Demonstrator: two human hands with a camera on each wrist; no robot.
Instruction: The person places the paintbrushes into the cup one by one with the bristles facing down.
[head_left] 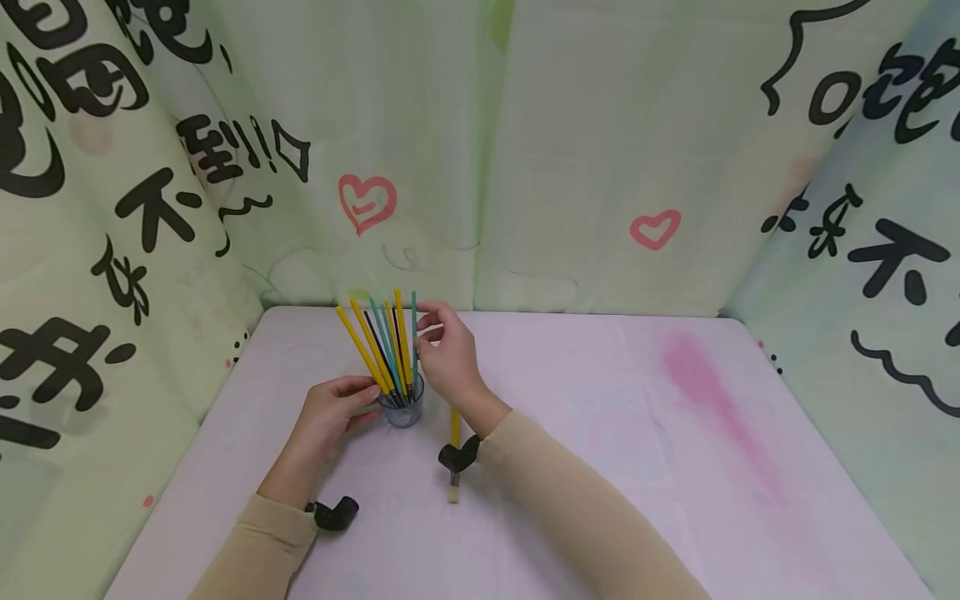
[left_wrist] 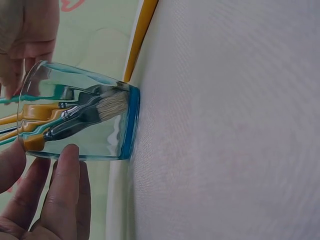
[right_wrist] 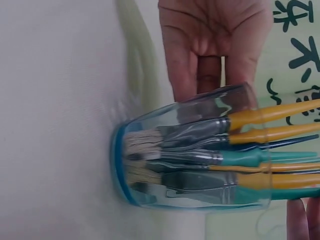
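My left hand [head_left: 330,417] cradles the clear glass cup [head_left: 402,408] with relaxed fingers [left_wrist: 65,195] against its side to steady it, while my right hand [head_left: 447,354] pinches a teal paintbrush [head_left: 413,333] standing among the others.

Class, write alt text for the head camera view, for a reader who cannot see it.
A person's left hand steadies a small clear glass cup packed with yellow and teal paintbrushes, while the right hand pinches the tip of one handle. One more yellow paintbrush lies on the pale pink table, beside the right wrist.
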